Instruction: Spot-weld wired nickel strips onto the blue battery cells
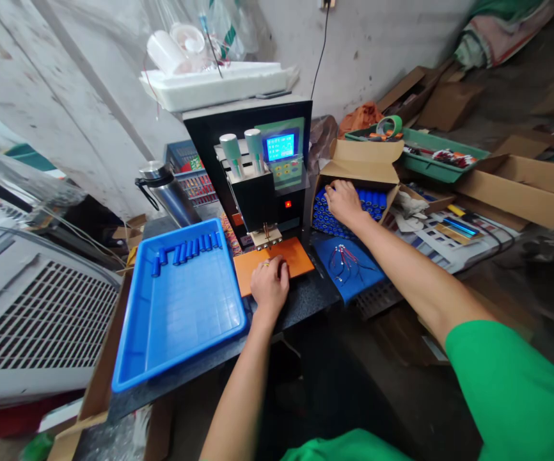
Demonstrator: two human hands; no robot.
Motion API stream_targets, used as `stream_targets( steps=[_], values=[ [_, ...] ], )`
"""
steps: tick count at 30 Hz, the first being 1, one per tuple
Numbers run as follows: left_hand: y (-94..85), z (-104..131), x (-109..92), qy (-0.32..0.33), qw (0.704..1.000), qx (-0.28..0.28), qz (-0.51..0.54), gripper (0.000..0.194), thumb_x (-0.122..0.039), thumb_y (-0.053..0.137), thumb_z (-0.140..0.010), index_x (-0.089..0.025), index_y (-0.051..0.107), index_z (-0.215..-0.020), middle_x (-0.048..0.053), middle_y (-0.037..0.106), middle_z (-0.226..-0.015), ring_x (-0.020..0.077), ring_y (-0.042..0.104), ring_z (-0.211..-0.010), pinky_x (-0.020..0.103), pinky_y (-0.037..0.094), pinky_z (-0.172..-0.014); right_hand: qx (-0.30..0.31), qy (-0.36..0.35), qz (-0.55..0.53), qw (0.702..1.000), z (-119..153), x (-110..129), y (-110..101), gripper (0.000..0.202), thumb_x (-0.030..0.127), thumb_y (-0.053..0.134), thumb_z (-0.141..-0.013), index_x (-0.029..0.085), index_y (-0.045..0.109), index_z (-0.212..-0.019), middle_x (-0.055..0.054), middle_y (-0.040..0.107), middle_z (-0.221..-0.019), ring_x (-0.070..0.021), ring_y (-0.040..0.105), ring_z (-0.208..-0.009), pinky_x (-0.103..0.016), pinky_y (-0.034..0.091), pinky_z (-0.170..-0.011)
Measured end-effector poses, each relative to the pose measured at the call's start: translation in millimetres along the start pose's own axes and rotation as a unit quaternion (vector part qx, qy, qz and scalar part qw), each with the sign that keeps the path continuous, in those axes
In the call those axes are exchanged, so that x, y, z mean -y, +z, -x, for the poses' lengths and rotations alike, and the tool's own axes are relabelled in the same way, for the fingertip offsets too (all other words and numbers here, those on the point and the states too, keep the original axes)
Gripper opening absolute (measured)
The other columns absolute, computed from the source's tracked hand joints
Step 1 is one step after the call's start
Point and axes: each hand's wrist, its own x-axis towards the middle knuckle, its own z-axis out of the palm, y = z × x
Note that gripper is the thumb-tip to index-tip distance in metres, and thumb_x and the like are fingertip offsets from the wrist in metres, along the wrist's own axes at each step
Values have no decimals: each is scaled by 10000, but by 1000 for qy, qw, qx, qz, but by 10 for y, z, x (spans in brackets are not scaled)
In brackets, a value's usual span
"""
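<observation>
My left hand (270,286) rests on the orange plate (299,257), just below the electrodes of a spot welder (253,202). Its fingers are curled in, and whatever they hold is hidden. Over in an open cardboard box (366,152), my right hand (344,202) reaches down with bent fingers closed on a blue battery cell among tightly packed cells (332,224). A blue tray (181,320) stands left of the plate, with several blue cells (189,250) lying along its far side.
Red and black wire leads (344,262) lie on a blue surface (361,282) before the box. Behind the tray stands a steel flask (169,192). A green tray (450,166) with wired parts and more cardboard (521,192) sit at right. White foam (224,83) tops the welder.
</observation>
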Motion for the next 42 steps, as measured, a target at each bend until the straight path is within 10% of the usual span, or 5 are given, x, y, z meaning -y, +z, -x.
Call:
stream_targets(
  steps=[8,15,24,37,42],
  values=[
    [-1,-2,-12,0,1000,-1,-3,249,-332,525,-951,-226,693,-1101,76,735,-1029,250,637,-965,358,421,-842,-28,-51,-45,997,454,287,-282,401,228,415,-972,111,614,-1300,-200,601,-1318,-325,507,-1275,-502,391,-1079],
    [-20,-8,-48,-13,1000,13,-26,256,-342,523,-947,-225,687,-1104,81,729,-1054,254,632,-998,359,423,-857,241,225,-79,941,1045,293,-6,188,252,587,-886,162,752,-885,-130,752,-904,-263,710,-907,-286,489,-755],
    [-48,-27,-90,-30,997,29,-61,246,-338,521,-947,-215,681,-1088,91,721,-1035,251,633,-1000,360,430,-846,270,275,-49,922,1114,429,-78,289,344,596,-921,150,764,-1053,-196,743,-1095,-303,695,-1077,-320,502,-845],
    [-39,-36,-91,-49,997,29,-43,284,-361,516,-941,-216,687,-1115,78,730,-1065,249,640,-1050,353,445,-881,107,312,-270,905,1195,158,120,326,405,685,-820,180,647,-588,-66,685,-640,-214,667,-712,-266,447,-628],
    [-54,-49,-96,-68,997,30,-16,269,-370,552,-920,-227,695,-1097,64,736,-1061,246,649,-1054,352,460,-888,-66,342,-493,797,1246,98,11,441,591,719,-718,179,588,-629,32,491,-482,-110,436,-461,-235,337,-461]
  ],
)
